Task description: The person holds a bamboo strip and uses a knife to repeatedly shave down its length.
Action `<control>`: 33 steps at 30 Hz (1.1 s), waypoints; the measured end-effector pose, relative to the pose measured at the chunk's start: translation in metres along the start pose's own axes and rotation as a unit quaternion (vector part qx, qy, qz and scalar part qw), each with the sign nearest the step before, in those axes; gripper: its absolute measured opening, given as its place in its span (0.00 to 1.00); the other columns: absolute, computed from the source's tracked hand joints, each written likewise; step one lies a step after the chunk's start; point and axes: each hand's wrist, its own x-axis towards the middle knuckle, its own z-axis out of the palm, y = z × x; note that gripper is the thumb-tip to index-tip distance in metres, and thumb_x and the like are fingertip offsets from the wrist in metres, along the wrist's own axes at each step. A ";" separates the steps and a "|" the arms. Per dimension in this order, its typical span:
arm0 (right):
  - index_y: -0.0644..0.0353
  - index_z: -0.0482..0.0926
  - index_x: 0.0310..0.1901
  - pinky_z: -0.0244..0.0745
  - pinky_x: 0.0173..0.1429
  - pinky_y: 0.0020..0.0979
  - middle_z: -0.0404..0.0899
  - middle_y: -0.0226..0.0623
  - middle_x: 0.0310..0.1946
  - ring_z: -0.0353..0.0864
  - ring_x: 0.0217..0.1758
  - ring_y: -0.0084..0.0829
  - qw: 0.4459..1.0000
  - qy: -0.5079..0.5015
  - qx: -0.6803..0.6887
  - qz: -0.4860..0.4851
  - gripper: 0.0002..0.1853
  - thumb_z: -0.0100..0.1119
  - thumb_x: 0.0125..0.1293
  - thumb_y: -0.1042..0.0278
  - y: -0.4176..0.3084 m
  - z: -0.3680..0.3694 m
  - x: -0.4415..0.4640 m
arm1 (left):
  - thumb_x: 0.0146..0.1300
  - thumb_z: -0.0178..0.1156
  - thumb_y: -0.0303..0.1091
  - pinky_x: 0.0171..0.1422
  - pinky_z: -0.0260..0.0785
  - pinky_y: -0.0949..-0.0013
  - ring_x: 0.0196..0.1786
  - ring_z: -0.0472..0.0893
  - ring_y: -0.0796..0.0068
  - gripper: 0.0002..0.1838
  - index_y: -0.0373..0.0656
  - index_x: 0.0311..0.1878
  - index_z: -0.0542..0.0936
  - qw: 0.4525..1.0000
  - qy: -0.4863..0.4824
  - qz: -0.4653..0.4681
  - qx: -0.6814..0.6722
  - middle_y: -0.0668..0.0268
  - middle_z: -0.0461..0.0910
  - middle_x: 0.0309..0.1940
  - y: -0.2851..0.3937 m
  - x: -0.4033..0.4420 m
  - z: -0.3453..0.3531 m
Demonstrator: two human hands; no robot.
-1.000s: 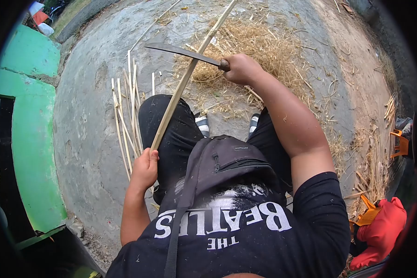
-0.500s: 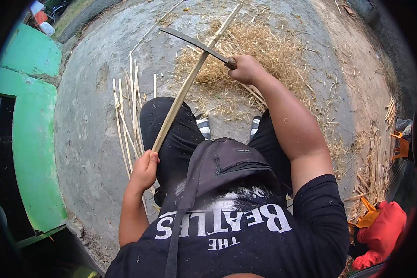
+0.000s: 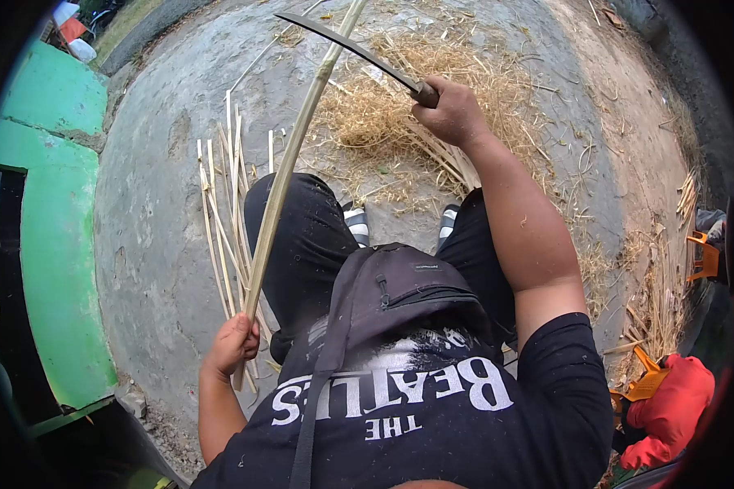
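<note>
My left hand (image 3: 233, 344) is closed around the lower part of a long, pale bamboo strip (image 3: 289, 155), whose lower end sticks out below the fist. The strip slants up and away past my left knee and runs to the top edge of the view. My right hand (image 3: 453, 112) grips the short wooden handle of a machete (image 3: 359, 50) with a dark, slightly curved blade. The blade points up and left, crossing the strip near its far end; whether it touches the bamboo I cannot tell.
Shavings (image 3: 391, 114) lie heaped on the concrete ahead of my feet, with split strips among them. Several thin strips (image 3: 235, 196) lie beside my left leg. A green wall (image 3: 57, 244) stands at left. At lower right, a person in a red top (image 3: 677, 399) is near an orange chair (image 3: 646, 376).
My left hand has moved down and back, with the strip's lower end now showing below it. The strip stands steeper, and my right hand with the machete has shifted slightly right.
</note>
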 end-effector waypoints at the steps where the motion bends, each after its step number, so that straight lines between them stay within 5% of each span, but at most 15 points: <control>1: 0.57 0.82 0.38 0.81 0.47 0.47 0.87 0.49 0.35 0.89 0.40 0.49 1.000 -0.006 -0.003 -0.001 0.13 0.70 0.58 0.58 -0.002 0.000 0.000 | 0.84 0.46 0.62 0.24 0.48 0.74 0.19 0.56 0.84 0.28 0.44 0.41 0.74 1.000 0.013 -0.013 0.008 0.78 0.59 0.18 -0.007 -0.002 -0.001; 6: 0.61 0.82 0.37 0.73 0.42 0.32 0.79 0.28 0.28 0.75 0.33 0.23 0.968 -0.105 0.222 0.048 0.12 0.69 0.58 0.62 -0.002 0.017 -0.001 | 0.83 0.46 0.62 0.24 0.49 0.75 0.19 0.58 0.84 0.29 0.44 0.40 0.75 0.997 0.053 -0.037 0.044 0.78 0.61 0.19 -0.037 -0.006 -0.007; 13: 0.58 0.80 0.38 0.68 0.38 0.29 0.74 0.21 0.28 0.70 0.32 0.18 0.960 -0.102 0.259 0.037 0.08 0.69 0.62 0.67 0.003 0.022 0.000 | 0.84 0.48 0.59 0.27 0.55 0.75 0.22 0.62 0.84 0.27 0.44 0.40 0.76 0.982 0.105 0.040 0.149 0.77 0.64 0.19 -0.059 0.002 -0.016; 20: 0.59 0.81 0.41 0.71 0.42 0.30 0.75 0.22 0.31 0.72 0.35 0.20 0.963 -0.029 0.269 0.012 0.11 0.71 0.61 0.66 -0.009 0.024 -0.008 | 0.84 0.53 0.54 0.31 0.62 0.69 0.24 0.70 0.78 0.25 0.41 0.37 0.77 0.924 0.208 0.149 0.285 0.72 0.71 0.20 -0.077 0.004 -0.023; 24: 0.59 0.85 0.47 0.78 0.47 0.33 0.85 0.36 0.35 0.82 0.38 0.27 0.973 -0.068 0.221 -0.023 0.15 0.70 0.57 0.66 -0.008 0.019 -0.006 | 0.81 0.57 0.50 0.32 0.66 0.63 0.25 0.75 0.72 0.23 0.38 0.37 0.78 0.848 0.292 0.224 0.382 0.64 0.74 0.20 -0.077 0.000 -0.015; 33: 0.54 0.87 0.50 0.80 0.46 0.31 0.85 0.35 0.31 0.82 0.34 0.26 0.974 -0.044 0.209 -0.072 0.18 0.67 0.56 0.70 -0.028 0.019 -0.016 | 0.78 0.59 0.50 0.40 0.72 0.49 0.35 0.81 0.41 0.21 0.37 0.43 0.79 0.804 0.356 0.221 0.421 0.49 0.82 0.31 -0.091 -0.006 -0.024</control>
